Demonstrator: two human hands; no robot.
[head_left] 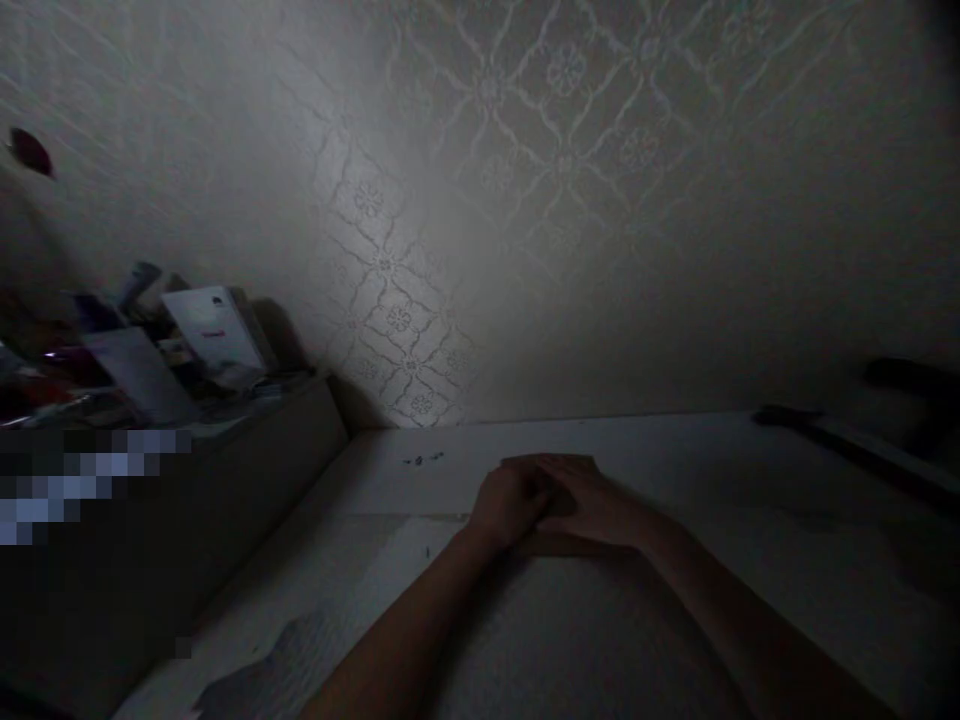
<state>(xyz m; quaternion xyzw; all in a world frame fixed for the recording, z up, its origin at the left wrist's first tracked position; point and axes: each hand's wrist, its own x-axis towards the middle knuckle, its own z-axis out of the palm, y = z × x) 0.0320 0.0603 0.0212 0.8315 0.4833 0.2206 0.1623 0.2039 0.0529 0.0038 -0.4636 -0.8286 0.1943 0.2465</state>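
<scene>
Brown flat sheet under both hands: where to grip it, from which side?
The brown sheet lies flat and thin on the table, so a top-down pinch finds nothing. The left hand and right hand rest on its middle, leaving near and far edges bare. Probably best: come from the person's side, slide fingers under the near edge and pinch.

Nothing in this dim view can be read as a word, number or brand. The white booklet [214, 325], propped among the clutter on the low cupboard [285, 440] beside the table's left edge, carries a small red mark that is too blurred to tell whether it is a word or a logo. A few tiny dark marks [424, 460] stand on the table [712, 470] near its far edge, too small to tell as letters, and the brown flat sheet [516, 464] under the left hand [510, 505] and right hand [600, 510] shows no legible print.
</scene>
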